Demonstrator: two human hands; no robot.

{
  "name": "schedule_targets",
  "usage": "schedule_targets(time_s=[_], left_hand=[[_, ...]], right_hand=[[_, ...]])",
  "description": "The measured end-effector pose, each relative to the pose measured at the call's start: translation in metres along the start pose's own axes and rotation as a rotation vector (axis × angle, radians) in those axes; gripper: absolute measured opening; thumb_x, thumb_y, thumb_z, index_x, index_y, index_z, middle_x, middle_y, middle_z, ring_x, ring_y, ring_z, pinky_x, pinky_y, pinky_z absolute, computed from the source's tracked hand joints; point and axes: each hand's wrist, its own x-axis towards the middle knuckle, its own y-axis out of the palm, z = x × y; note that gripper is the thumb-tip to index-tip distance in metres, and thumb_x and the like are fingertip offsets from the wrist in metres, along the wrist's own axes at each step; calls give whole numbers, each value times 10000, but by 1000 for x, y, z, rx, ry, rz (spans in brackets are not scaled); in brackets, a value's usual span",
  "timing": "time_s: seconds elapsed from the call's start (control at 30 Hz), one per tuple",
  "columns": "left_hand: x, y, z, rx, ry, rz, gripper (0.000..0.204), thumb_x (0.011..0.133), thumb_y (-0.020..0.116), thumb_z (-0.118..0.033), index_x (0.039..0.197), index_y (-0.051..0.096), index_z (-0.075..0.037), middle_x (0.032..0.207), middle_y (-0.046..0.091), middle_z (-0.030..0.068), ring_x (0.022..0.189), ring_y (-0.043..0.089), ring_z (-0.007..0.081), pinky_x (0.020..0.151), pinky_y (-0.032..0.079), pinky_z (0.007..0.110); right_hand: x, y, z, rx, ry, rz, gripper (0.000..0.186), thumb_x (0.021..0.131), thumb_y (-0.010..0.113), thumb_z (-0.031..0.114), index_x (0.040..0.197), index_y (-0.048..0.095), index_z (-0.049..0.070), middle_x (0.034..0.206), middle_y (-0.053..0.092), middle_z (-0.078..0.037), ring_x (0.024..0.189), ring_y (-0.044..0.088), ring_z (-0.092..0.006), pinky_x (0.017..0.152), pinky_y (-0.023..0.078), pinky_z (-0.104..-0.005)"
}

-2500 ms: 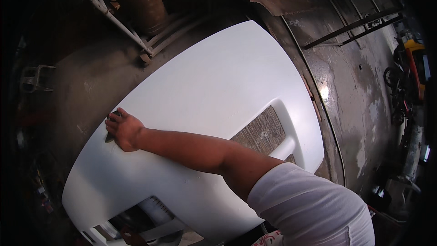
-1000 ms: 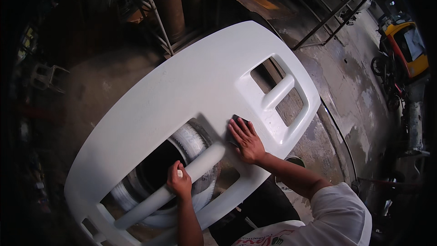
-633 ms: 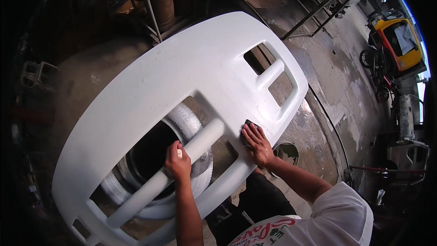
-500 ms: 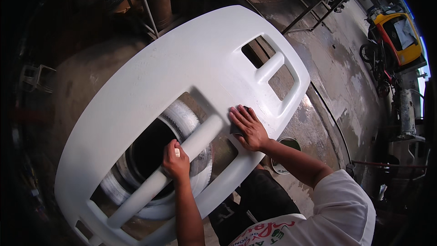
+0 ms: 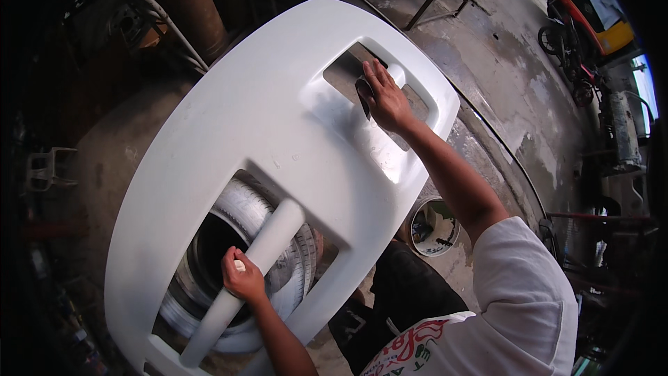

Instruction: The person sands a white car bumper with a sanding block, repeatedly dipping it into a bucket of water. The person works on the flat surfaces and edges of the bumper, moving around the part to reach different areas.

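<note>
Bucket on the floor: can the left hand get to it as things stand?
Probably not directly. The left hand grips the bar of the white panel, and the panel's lower edge lies between it and the bucket.

We are standing in a car body workshop: a white bumper (image 5: 278,132) is lying over a tyre (image 5: 278,237) on a stained concrete floor (image 5: 515,90), with rusty pipes (image 5: 188,7) at the far left and a motorbike (image 5: 567,63) parked at the far right.

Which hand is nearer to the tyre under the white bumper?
Left. The left hand grips the bumper's crossbar directly over the tyre; the right hand presses a dark pad at the upper opening, well away.
</note>
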Motion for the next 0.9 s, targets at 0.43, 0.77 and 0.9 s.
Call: schedule_targets(time_s=[0.43,0.77,0.9], left_hand=[[-1,-4,4,92,-83,8,75,973,703,-33,1027,720,17,916,743,179,801,738,354,732,589,409],[-1,8,-3,77,-121,37,82,978,706,-45,1028,720,18,915,749,167,804,744,339,730,588,404],[-2,4,3,107,-99,-37,83,980,708,-56,1030,721,10,907,747,167,792,742,339,723,585,409]], right_hand=[[4,69,67,180,-234,100,628,1030,497,246,1575,415,-57,1712,318,-227,1604,281,-362,1325,206,-501],[32,83,62,199,8,99,628,992,515,162,1542,420,-123,1642,395,-306,1573,347,-381,1313,245,-482],[-36,102,111,73,-401,117,600,995,435,108,1546,403,-128,1650,378,-306,1566,337,-424,1303,278,-480]])
